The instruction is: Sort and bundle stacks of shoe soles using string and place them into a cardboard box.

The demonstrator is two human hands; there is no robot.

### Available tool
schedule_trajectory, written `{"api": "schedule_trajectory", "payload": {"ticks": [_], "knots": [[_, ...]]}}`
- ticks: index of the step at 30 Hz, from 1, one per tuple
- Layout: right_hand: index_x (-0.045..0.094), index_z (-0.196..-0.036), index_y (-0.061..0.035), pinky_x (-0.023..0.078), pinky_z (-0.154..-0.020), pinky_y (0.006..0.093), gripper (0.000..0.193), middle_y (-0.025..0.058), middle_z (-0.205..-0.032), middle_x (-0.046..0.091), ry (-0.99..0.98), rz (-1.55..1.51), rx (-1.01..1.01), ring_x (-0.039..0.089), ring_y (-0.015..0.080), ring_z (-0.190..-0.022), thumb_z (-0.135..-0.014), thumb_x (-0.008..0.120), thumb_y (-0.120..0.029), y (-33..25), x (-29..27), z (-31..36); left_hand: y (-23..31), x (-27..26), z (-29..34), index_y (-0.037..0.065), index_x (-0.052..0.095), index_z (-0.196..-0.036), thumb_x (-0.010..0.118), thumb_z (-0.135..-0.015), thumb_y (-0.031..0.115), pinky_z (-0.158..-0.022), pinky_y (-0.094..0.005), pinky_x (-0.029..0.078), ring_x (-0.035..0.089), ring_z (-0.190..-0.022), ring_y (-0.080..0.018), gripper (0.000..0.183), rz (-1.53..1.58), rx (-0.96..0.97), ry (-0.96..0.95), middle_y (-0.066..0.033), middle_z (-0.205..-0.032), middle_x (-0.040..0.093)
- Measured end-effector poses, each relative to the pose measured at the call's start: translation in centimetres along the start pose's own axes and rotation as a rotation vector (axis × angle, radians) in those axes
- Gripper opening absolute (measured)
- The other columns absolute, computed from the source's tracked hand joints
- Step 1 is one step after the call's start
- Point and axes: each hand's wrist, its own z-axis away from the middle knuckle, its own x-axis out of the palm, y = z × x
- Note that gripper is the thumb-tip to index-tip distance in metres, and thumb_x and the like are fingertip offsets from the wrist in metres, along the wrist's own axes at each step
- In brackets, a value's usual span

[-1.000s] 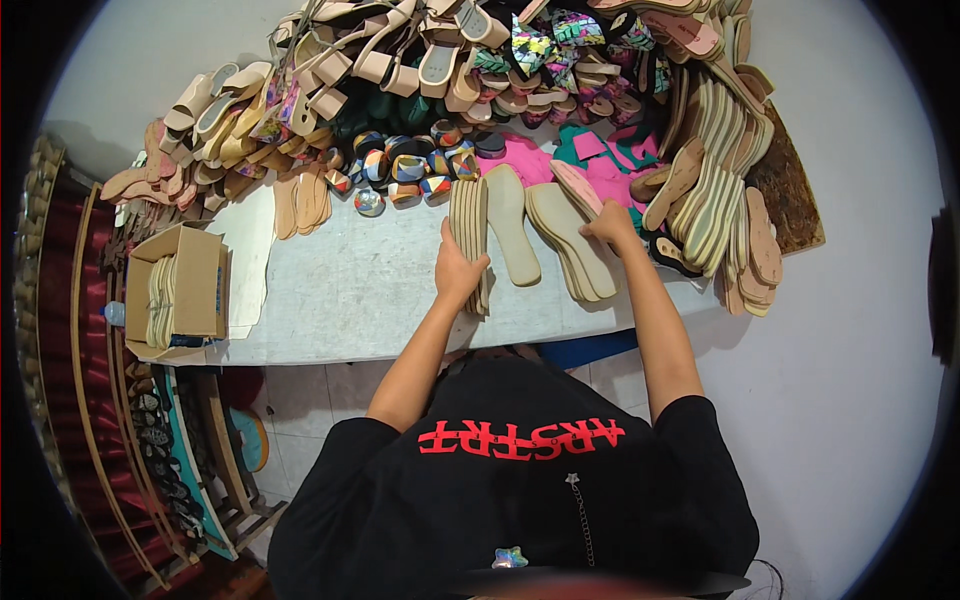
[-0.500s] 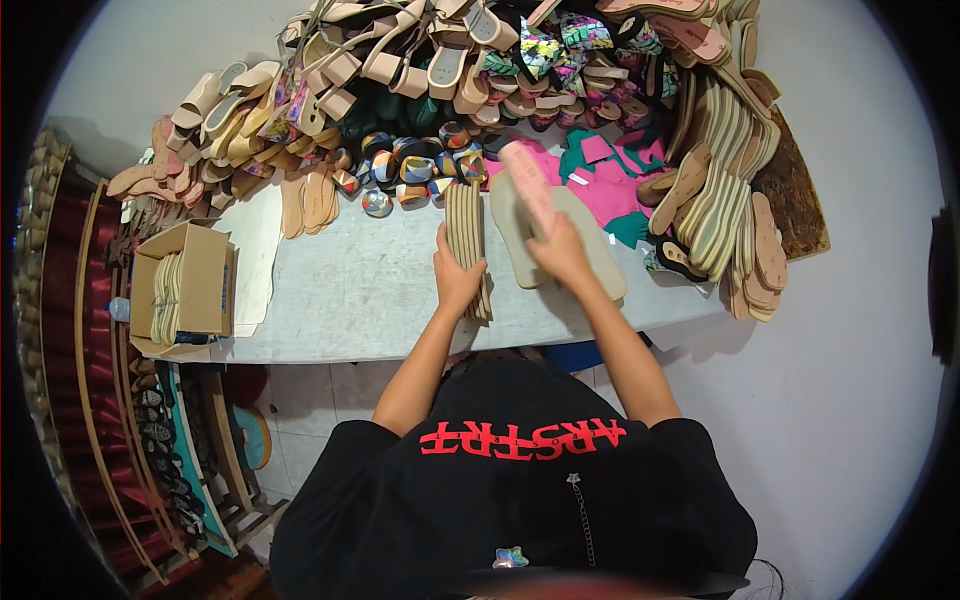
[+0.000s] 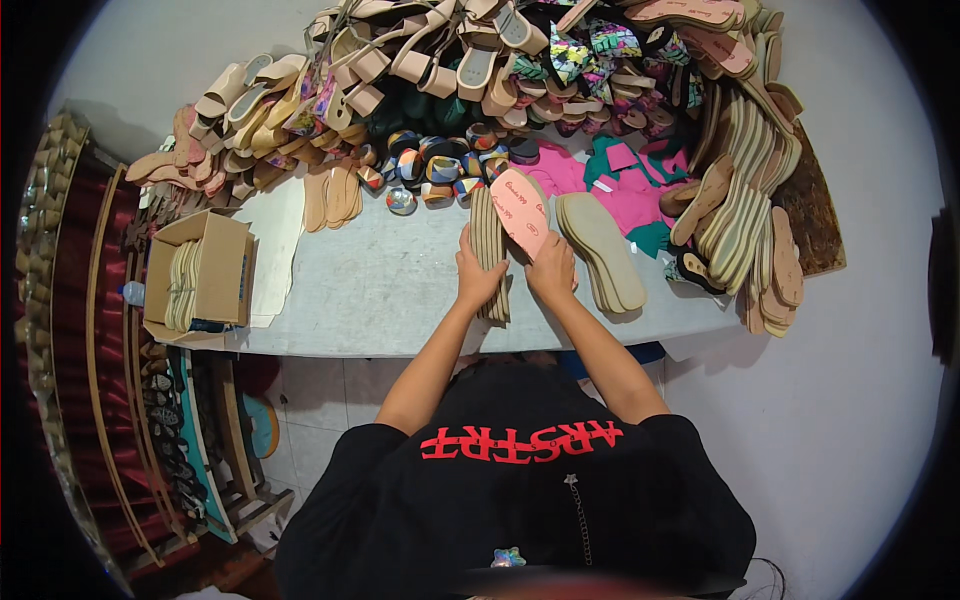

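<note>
My left hand (image 3: 481, 270) is wrapped round a stack of soles (image 3: 488, 228) standing on edge, their layered rims showing as beige and brown stripes. In my right hand (image 3: 552, 268) is a pink insole (image 3: 518, 208), gripped at its lower end, printed face up. A beige edge shows along the insole's upper right side. The insole leans close against the right side of the striped stack; whether they touch I cannot tell. Just right of my right hand, pale beige soles (image 3: 605, 258) lie flat, overlapping one another.
Sandals (image 3: 440, 70) are heaped along the table's back. Multicoloured straps (image 3: 430, 165) and pink and green pieces (image 3: 630, 190) lie before them. Stacked soles (image 3: 745, 190) crowd the right end. A cardboard box (image 3: 225, 270) of soles stands left, near the table's front edge (image 3: 330, 352).
My right hand has come left and nearer the striped stack, turning the pink insole's printed face up. The pale soles now cover less of the table. The whole view has shifted slightly.
</note>
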Motion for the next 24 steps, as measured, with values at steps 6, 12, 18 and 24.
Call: {"api": "schedule_trajectory", "payload": {"ticks": [6,12,18,24], "knots": [[0.035,-0.102,0.0027,0.044,-0.079,0.038,0.06,0.0225,-0.096,0.053,-0.073,-0.454,0.083,0.055,0.0324,-0.089,-0.059,0.073,-0.017,-0.2,-1.6,1.4,-0.9,0.0,-0.2,0.01,0.012,-0.134,0.068,-0.063,0.012,-0.093,-0.0424,0.03,0.036,-0.107,-0.0386,0.09,0.104,-0.055,-0.033,-0.0259,-0.112,0.036],[0.035,-0.109,0.0012,0.047,-0.072,0.0285,0.059,0.014,-0.098,0.055,-0.265,-0.82,0.078,0.057,0.0147,-0.083,-0.066,0.072,-0.015,1.8,3.3,3.3,-1.3,0.3,-0.6,0.009,0.013,-0.134,0.067,-0.068,0.022,-0.093,-0.0425,0.03,0.038,-0.105,-0.0392,0.086,0.249,-0.109,-0.035,-0.0269,-0.111,0.035],[0.039,-0.11,0.0,0.047,-0.07,0.0275,0.061,0.0079,-0.092,0.054,-0.194,-0.733,0.027,0.055,0.0142,-0.078,-0.062,0.074,-0.01,1.5,4.0,3.0,0.8,0.1,0.1,0.008,0.013,-0.133,0.07,-0.062,0.026,-0.09,-0.0411,0.033,0.04,-0.103,-0.0384,0.093,0.004,-0.113,-0.022,-0.0256,-0.11,0.035],[0.045,-0.11,0.0014,0.048,-0.069,0.0279,0.052,0.0112,-0.096,0.055,-0.403,-0.936,0.132,0.058,0.0166,-0.078,-0.067,0.07,-0.014,1.3,0.7,2.0,0.7,0.2,0.3,0.006,0.011,-0.133,0.069,-0.063,0.024,-0.089,-0.0403,0.035,0.04,-0.103,-0.0383,0.093,-0.032,-0.103,-0.01,-0.0253,-0.109,0.035]]}}
